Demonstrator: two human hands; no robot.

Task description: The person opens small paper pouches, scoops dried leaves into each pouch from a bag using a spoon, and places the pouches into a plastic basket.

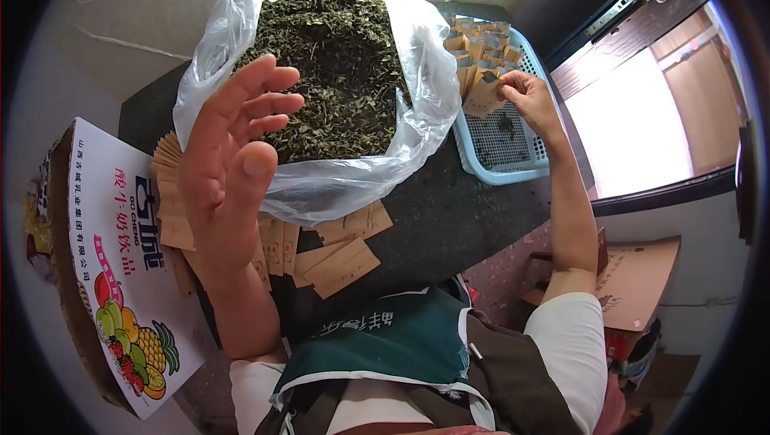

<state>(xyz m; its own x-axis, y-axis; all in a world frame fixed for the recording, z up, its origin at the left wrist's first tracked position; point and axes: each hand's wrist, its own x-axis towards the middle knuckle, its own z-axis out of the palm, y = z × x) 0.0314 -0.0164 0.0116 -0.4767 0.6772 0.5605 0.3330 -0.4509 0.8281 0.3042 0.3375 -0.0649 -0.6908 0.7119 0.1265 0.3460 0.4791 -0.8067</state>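
Observation:
My left hand (228,134) is raised in front of the left side of a clear plastic bag (429,58), fingers apart and slightly bent, with nothing in it. Dried green leaves (333,58) fill the wide-open bag, with a dark hollow near their middle. On the right, my right hand (529,100) pinches the top edge of a small brown paper packet (484,98) over a light blue basket (509,176). Several similar packets (480,40) stand packed together in the far part of that basket. Whether the pinched packet touches the basket floor, I cannot tell.
Flat brown paper envelopes (341,267) lie fanned out in front of the bag and to its left. A printed carton (120,226) stands at the left edge of the dark table (417,222). Some leaf crumbs (506,125) lie in the basket. Cardboard (638,279) sits lower right.

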